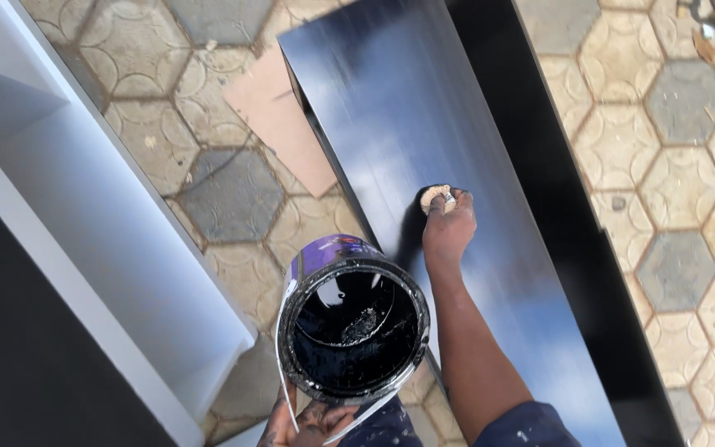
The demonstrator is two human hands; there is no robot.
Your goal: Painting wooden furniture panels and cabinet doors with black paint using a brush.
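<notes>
My right hand (448, 228) grips a paintbrush with a pale wooden handle (435, 195), its black bristles pressed onto a long glossy black-painted board (391, 108) that runs diagonally across the floor. My left hand (312, 422), smeared with paint, holds up from below an open paint can (353, 319) with a purple label, a wire handle and black paint inside. The can hangs close to the camera, just left of my right forearm and over the board's near edge.
A white shelf unit (101, 223) lies along the left. A piece of brown cardboard (279, 116) pokes out from under the board. A second black panel (556, 190) lies along the board's right side. Hexagonal paving tiles (672, 165) cover the ground.
</notes>
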